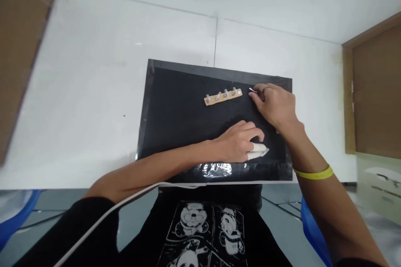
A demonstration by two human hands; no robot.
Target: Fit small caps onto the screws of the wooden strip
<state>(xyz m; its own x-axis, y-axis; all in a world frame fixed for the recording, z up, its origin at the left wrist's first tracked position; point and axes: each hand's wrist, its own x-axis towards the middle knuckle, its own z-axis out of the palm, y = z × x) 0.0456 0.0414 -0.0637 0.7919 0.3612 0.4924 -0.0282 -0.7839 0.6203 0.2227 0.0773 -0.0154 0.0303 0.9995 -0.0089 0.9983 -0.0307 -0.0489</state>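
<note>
The right hand (275, 106) has its grip pressed together on a thin pale piece (252, 90). Only the tip of this piece shows past the fingertips, and it is too small to make out what it is. It sits just beside the right end of a wooden strip (223, 96), which lies slanted on the far half of a black mat (175, 117). Small metal posts stand along the strip, but their exact kind is hard to read.

The left hand (239, 142) rests on the mat's near part with its fingers curled under. A white wrapping (257, 150) pokes out at its fingertips. I cannot tell whether this is tape on a finger or something held, so the state of that grip is unclear.

The mat lies on a white worktop (94, 91), and its near edge is glossy. A yellow band (314, 173) circles the right wrist. A white cable (125, 202) runs under the left forearm and is cut off at the bottom edge.

At the right edge stands a pale carton (379, 183), partly out of view, with its contents hidden.
</note>
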